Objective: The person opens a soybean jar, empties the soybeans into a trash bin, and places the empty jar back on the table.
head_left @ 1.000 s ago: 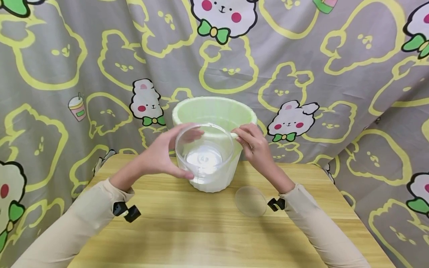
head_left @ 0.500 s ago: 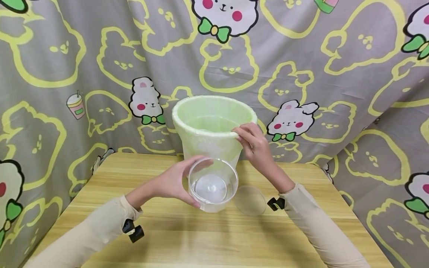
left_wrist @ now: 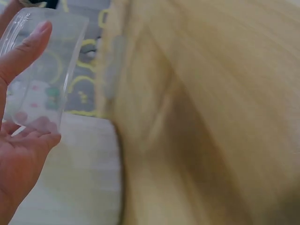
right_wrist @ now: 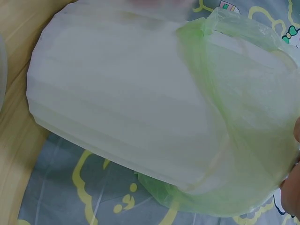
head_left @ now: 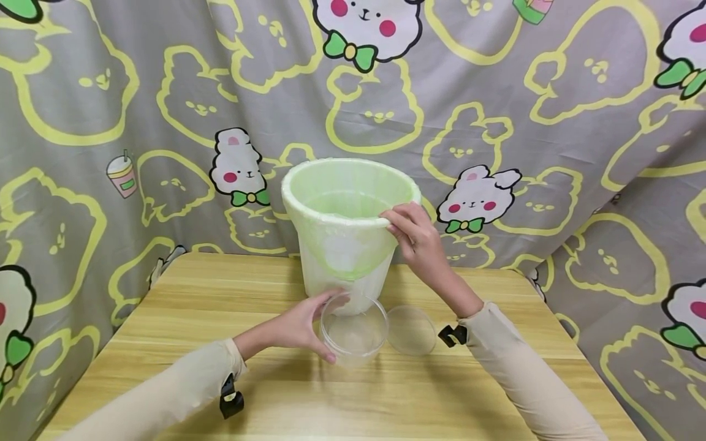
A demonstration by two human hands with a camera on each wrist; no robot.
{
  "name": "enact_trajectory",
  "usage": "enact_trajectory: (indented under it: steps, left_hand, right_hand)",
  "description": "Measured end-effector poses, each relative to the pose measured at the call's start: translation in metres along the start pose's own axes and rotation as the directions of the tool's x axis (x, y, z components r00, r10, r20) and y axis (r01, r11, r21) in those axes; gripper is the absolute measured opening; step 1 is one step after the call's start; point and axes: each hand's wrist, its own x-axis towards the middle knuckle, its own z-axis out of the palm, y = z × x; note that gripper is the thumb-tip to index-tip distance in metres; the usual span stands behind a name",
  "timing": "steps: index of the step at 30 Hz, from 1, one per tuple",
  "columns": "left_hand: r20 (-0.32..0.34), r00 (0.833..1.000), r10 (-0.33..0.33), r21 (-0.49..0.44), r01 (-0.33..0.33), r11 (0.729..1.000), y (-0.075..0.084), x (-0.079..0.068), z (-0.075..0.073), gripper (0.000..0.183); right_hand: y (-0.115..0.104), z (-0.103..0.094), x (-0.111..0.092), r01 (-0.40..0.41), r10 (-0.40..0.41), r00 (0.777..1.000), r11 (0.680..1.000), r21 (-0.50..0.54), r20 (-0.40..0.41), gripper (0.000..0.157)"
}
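Observation:
My left hand (head_left: 300, 323) grips a clear round plastic container (head_left: 355, 337) from its left side, low over the table in front of the bin. In the left wrist view, the thumb and fingers wrap the see-through wall of the container (left_wrist: 51, 70), and nothing shows inside it. A white trash bin (head_left: 317, 275) stands upright at the back, lined with a thin green garbage bag (head_left: 353, 254) folded down over its rim. My right hand (head_left: 420, 237) pinches the bag-covered rim at the front right. Only its fingertips (right_wrist: 291, 187) show at the right wrist view's edge.
A flat, clear round lid (head_left: 412, 331) lies on the wooden table (head_left: 276, 392), just right of the container. Behind the table hangs a grey patterned curtain (head_left: 380, 116), close to the back of the bin.
My left hand has brought the container down from before the bin's rim, toward me and slightly right, low over the table. My right hand stays at the rim.

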Motion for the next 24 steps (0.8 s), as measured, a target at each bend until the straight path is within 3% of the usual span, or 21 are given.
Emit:
enact_trajectory:
  steps: [9,16,24]
  left_hand:
    - [0.014,0.996,-0.092,-0.003,0.092,0.996,-0.029,0.000,0.015,0.121]
    - [0.018,0.993,-0.117,-0.042,0.118,0.992,-0.040,0.004,0.020,0.121]
    - [0.028,0.990,-0.136,-0.011,0.136,0.991,-0.048,0.008,0.018,0.120]
  right_hand:
    - [-0.001,0.000,0.001,-0.001,0.001,1.000,1.000,0.011,-0.006,0.021]
    - [-0.001,0.001,0.001,-0.001,0.001,1.000,1.000,0.012,-0.013,0.021]
    - [0.000,0.001,0.000,-0.011,0.011,1.000,1.000,0.011,-0.002,0.020]
